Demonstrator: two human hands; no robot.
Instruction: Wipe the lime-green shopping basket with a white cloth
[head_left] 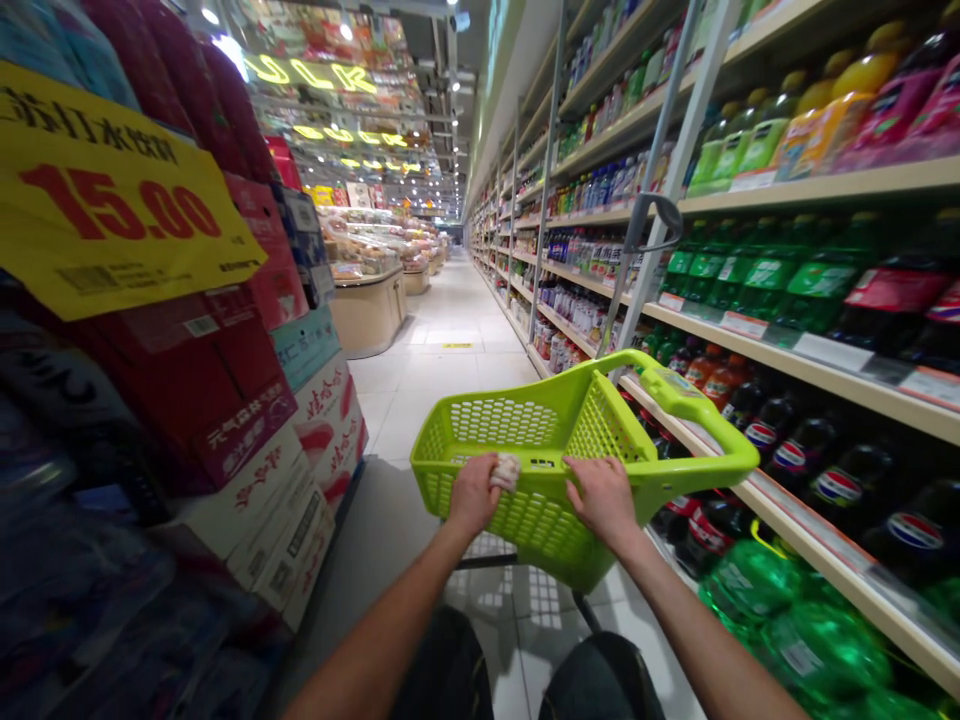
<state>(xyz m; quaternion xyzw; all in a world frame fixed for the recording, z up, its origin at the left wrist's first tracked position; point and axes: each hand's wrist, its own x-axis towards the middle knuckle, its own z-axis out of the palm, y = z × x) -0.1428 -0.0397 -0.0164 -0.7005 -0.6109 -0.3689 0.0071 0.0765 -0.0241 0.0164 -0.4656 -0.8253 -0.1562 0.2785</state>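
A lime-green shopping cart (480, 415) with perforated plastic walls stands sideways in front of me, its handle toward the right. My left hand (474, 497) is closed around a small crumpled whitish cloth (507, 471) at the near rim of the basket. Farther right along that same rim, my right hand (604, 497) rests with its fingers bent over the edge, gripping the cart. Through the basket's holes and over its rim I see no goods inside.
Shelves of bottled drinks (772, 270) line the right side, close to the cart handle. Stacked drink cartons (255, 480) stand at the left under a yellow price sign (135, 200). A tiled aisle (442, 300) runs ahead, past a wooden display counter (367, 310).
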